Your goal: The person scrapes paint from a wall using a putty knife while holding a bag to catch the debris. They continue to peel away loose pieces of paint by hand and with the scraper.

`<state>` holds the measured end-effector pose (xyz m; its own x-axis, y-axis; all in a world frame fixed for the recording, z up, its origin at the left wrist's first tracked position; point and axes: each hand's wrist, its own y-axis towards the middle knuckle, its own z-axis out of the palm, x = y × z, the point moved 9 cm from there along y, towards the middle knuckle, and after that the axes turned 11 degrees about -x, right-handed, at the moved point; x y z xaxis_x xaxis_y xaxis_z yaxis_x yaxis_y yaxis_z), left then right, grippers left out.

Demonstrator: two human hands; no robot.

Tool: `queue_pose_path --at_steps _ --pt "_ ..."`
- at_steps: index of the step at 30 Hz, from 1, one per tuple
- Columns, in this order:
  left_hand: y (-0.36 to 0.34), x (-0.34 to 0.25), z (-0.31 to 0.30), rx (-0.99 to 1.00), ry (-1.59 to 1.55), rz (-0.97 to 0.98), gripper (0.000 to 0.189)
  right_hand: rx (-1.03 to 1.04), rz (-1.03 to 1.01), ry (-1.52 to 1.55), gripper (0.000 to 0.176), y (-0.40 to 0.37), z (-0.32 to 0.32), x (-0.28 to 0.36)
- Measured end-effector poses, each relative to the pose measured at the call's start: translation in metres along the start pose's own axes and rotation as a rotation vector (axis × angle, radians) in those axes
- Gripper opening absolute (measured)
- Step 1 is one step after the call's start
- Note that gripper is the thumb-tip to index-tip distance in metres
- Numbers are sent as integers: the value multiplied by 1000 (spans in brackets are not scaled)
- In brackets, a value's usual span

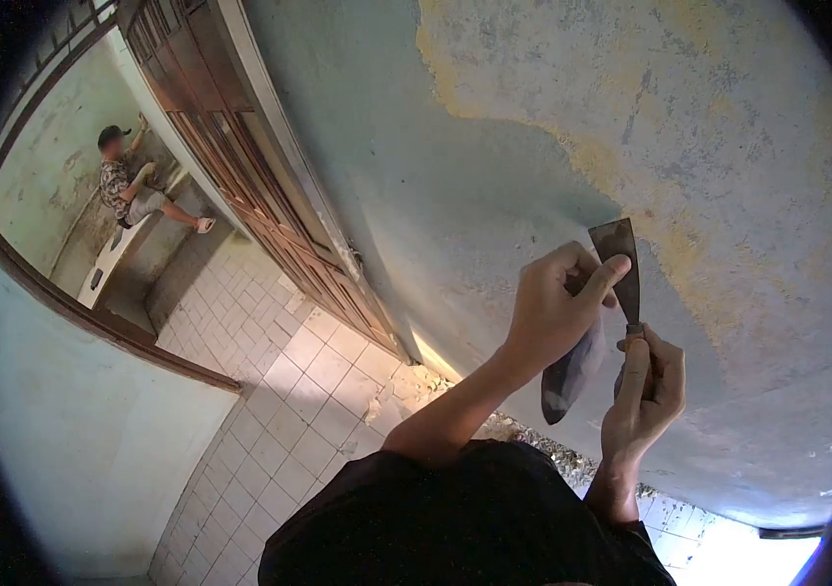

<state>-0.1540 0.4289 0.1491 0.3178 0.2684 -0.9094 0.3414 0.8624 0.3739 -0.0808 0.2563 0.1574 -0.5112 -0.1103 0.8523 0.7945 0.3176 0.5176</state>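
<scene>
The right hand [643,386] closes its grip on the handle of the scraper [619,256], the left hand [555,314] pinching its blade, before a wall [416,176] partly stripped bare, blue paint remaining and flakes [406,386] on the floor [289,391].

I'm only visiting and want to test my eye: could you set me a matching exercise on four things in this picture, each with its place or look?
Things: 1 scraper; 2 door; 3 floor tiles; 4 other person.
Places or looks: A brown wood; B far off, upper left; C pale squares; D held by left hand and right hand.
Pairs: 1-D; 2-A; 3-C; 4-B.
</scene>
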Motion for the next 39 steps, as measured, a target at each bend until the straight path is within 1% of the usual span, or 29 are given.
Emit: queue_pose_path --at_steps 1,2,4,5,6,7,8,10,11,12,14,15,17,18,20,23,27,29,32,36,38,39 --pt "-2 -5 -8 -101 6 43 29 -4 -2 -1 17 -1 0 0" --pt "-4 -6 -6 -94 0 50 29 -8 -22 10 17 -1 1 1" --pt "-10 -24 -18 -277 126 230 32 -31 -45 12 16 -2 1 4" --pt "-12 -24 -15 -257 114 233 32 -17 -76 1 15 -2 3 9" --pt "-13 -23 -18 -297 101 204 33 -7 -109 -13 14 -3 5 13" --pt "-14 -21 -20 -334 85 171 34 -27 -78 -22 13 -3 4 13" --pt "-13 -23 -16 -310 65 175 34 -54 -87 -36 13 -3 0 14" --pt "-15 -16 -16 -321 45 33 35 -50 -110 -25 13 -5 -4 16" --pt "-15 -16 -11 -287 47 16 34 -101 -157 -42 12 -4 -10 23" --pt "-15 -20 -8 -274 39 16 34 -115 -160 -50 12 -3 -16 24" --pt "-16 -8 8 -134 -62 -217 32 -166 -239 -146 8 -3 -32 33" --pt "-18 -4 8 -124 -61 -227 32 -172 -232 -156 8 -4 -37 34" --pt "-22 12 24 22 -355 -366 32 -198 -231 -167 6 -2 -45 39" --pt "-23 10 26 33 -358 -369 32 -208 -230 -174 6 0 -48 43" --pt "-33 16 29 55 -356 -510 34 -179 -285 -223 7 1 -48 53" --pt "-33 23 38 95 -380 -498 37 -139 -235 -249 6 5 -49 50" --pt "-34 30 50 139 -404 -485 42 -172 -278 -241 6 8 -54 48" --pt "-28 31 47 104 -339 -308 40 -149 -247 -248 7 9 -52 44" --pt "-29 29 41 91 -346 -378 39 -127 -288 -219 6 11 -44 48" --pt "-28 31 46 81 -352 -348 41 -128 -313 -248 6 12 -47 50" --pt "-22 24 33 -42 -371 -373 41 -68 -317 -189 7 15 -35 54" --pt "-23 24 32 -42 -371 -376 41 -67 -315 -192 7 14 -36 52"
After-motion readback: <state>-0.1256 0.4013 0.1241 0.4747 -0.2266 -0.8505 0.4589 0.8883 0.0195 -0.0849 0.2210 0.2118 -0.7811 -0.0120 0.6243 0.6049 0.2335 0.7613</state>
